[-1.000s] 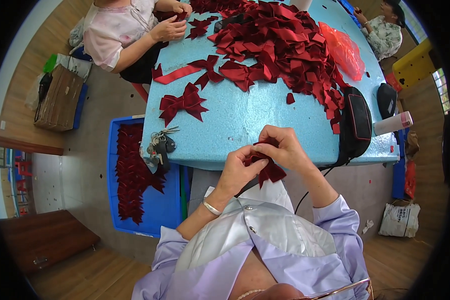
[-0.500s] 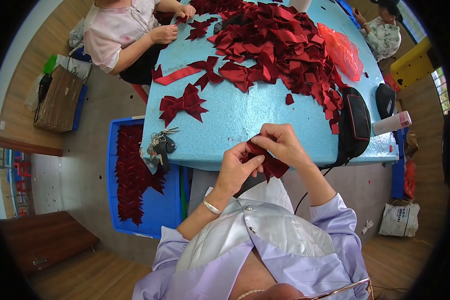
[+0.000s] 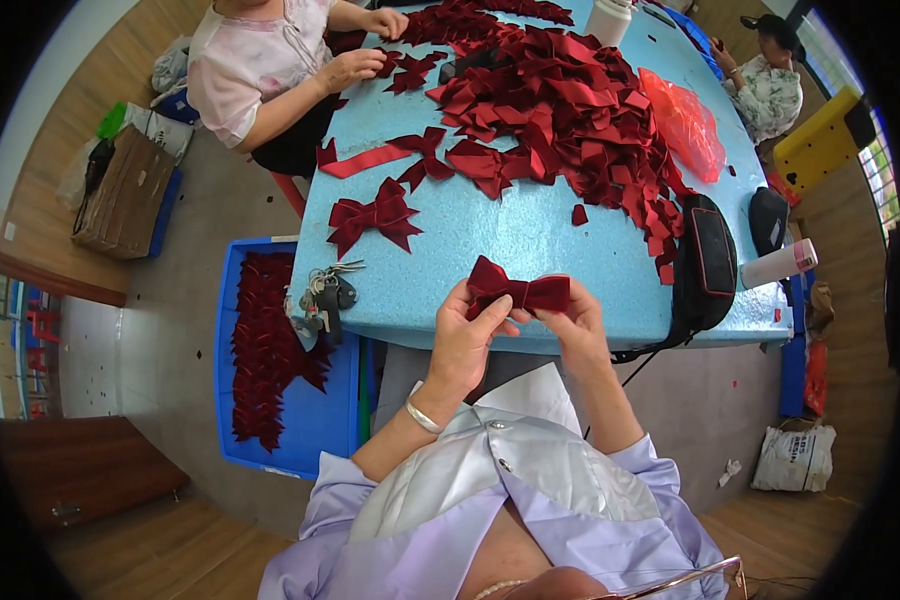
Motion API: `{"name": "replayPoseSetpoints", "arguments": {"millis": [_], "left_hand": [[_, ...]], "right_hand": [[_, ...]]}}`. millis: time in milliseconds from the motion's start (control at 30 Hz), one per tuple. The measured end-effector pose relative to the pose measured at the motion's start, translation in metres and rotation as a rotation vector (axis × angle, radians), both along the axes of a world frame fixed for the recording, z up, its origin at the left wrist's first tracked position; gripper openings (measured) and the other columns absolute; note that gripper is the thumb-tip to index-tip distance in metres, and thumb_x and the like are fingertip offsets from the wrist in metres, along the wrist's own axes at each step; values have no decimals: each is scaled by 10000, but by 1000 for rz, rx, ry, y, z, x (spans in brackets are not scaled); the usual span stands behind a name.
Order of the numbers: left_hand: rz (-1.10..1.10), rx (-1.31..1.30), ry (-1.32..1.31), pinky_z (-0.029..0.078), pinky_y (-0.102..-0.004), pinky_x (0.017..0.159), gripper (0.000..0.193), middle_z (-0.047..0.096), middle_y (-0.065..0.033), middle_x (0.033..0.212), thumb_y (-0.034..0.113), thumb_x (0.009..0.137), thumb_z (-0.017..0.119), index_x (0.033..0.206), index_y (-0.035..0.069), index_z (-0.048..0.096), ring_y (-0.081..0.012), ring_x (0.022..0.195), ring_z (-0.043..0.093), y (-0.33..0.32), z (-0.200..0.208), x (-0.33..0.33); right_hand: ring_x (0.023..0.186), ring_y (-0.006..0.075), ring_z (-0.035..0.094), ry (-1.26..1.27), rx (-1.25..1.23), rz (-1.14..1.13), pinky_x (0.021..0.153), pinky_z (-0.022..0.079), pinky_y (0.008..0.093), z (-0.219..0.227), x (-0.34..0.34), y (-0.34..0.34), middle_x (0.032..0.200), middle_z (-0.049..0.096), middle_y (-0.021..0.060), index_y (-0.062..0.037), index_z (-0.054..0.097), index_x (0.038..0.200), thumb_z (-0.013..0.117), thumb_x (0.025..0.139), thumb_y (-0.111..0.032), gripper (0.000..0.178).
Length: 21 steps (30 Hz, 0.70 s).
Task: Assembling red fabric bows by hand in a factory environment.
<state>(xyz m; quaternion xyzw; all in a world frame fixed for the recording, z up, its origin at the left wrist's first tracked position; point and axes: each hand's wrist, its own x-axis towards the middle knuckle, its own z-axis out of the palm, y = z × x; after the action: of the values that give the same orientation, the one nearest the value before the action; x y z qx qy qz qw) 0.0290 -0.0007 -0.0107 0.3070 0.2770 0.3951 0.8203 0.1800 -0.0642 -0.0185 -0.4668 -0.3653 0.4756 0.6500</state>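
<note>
Just over the near edge of the table, a dark red velvet bow (image 3: 518, 290) is stretched between my two hands, its loops spread sideways. My left hand (image 3: 462, 335) grips the bow's left side, thumb on its front near the middle. Closed on the right loop is my right hand (image 3: 578, 325), with most of its fingertips behind the fabric. A finished bow (image 3: 373, 217) lies on the table ahead to the left. Beyond it are a length of red ribbon (image 3: 365, 160) and another bow (image 3: 425, 158). Loose red ribbon pieces form a large pile (image 3: 560, 100).
A blue bin (image 3: 320, 425) holding rows of bows stands left of me. Keys (image 3: 328, 290) lie at the corner of the blue table (image 3: 470, 240). To the right are a black pouch (image 3: 708, 255) and a pink bottle (image 3: 778, 264). A co-worker's hands (image 3: 355, 70) handle ribbon at far left.
The bow has been turned and opened out from a folded bunch to face up. My right hand has come down from above it to its right side.
</note>
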Motion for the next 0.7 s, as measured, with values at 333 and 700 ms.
{"name": "replayPoseSetpoints", "arguments": {"millis": [333,700], "left_hand": [[-2,-130,-113,522,-246,635,216,664,-96,960,19,902,589,1116,0,564,-157,791,658,-4,14,-4],[-22,144,27,513,-261,640,246,656,-85,950,44,911,562,1157,22,551,-153,776,637,-5,7,-11]], "right_hand": [[766,106,570,-23,77,-115,678,463,251,2,-16,3,897,649,50,-2,613,1035,576,940,-108,147],[705,124,585,60,97,-102,614,458,250,2,-18,1,852,650,81,5,597,1021,520,959,-98,143]]}}
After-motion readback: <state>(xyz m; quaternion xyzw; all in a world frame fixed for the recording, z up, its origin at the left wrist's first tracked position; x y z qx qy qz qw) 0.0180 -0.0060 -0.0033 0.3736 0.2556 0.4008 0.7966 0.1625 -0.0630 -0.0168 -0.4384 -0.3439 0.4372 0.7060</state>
